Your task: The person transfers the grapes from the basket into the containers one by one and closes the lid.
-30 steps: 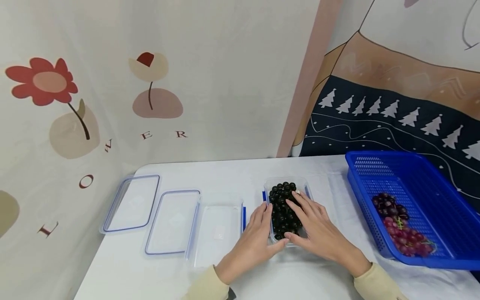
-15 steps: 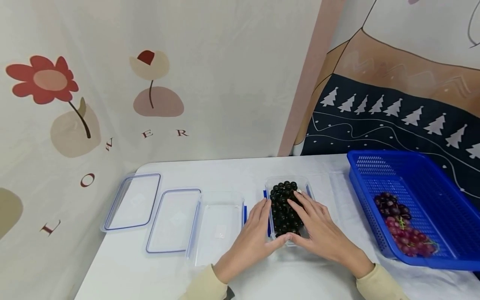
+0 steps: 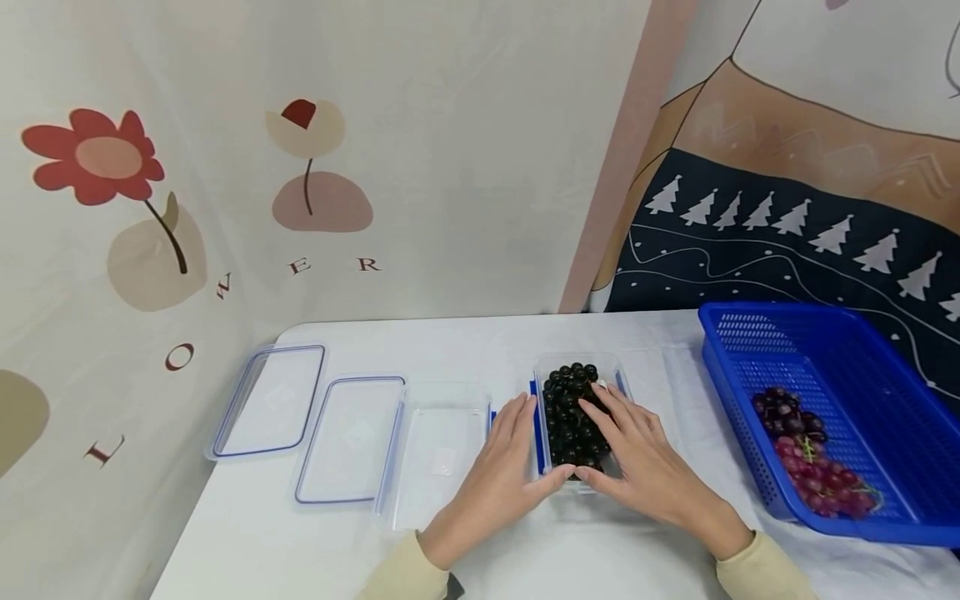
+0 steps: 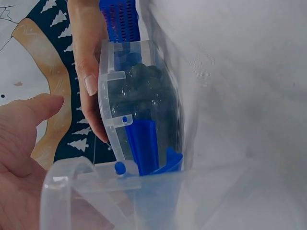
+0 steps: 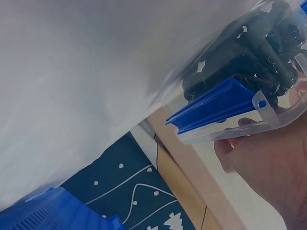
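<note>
Dark grapes fill a clear plastic container with blue side latches in the head view. My right hand rests over the grapes, fingers spread and fairly straight, its thumb near the front rim. On the container's left side is my left hand, fingers extended and holding nothing; its thumb tip comes close to the right thumb. In the left wrist view, a blue latch hangs down the container's side, and the left thumb is apart from the rim. Grapes under the right hand are hidden.
Left of the grapes stands an uncovered clear container. Two clear lids with blue seals, a nearer lid and a farther lid, lie beyond it. A blue basket at right holds dark grapes and red grapes.
My left hand has shifted slightly left, away from the container's side. The right hand stays over the grapes with hardly any movement. The head view has turned slightly.
</note>
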{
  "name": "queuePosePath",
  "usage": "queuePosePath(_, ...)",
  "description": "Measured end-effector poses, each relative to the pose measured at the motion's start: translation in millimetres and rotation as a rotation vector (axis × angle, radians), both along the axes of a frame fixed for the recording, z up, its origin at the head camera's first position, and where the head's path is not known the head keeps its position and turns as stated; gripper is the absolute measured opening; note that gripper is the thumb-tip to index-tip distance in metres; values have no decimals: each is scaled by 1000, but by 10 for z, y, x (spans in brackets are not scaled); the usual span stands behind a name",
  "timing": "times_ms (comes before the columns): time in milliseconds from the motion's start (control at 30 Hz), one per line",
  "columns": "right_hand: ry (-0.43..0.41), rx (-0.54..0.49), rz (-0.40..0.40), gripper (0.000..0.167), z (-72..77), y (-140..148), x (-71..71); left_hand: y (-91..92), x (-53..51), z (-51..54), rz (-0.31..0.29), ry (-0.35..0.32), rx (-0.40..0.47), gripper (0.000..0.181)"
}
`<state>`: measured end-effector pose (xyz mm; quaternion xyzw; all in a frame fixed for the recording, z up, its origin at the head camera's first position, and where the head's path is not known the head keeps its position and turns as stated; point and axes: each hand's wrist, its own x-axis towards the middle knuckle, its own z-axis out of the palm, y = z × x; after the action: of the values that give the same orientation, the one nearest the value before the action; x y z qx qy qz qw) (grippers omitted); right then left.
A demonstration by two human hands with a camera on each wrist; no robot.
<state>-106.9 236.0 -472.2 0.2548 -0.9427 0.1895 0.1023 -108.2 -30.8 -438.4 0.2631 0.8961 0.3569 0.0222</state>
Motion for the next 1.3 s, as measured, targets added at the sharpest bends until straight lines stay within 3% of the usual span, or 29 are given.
queuePosePath(433,-9,-8,-38,92,58,109,11,-83,15,34,11,8,36,101)
queuePosePath(733,29,-10,-55,93,236,246,23,-157,55,-1,37,76,75,97)
queuePosePath(900,10,-6,-96,93,370,336,65,-220,86,-16,56,84,64,98)
queuePosePath(1100,14,-11,-150,92,518,503,77,-275,108,-76,64,151,62,96)
queuePosePath(1300,34,-3,-184,94,572,688,105,-325,134,-136,67,199,35,94)
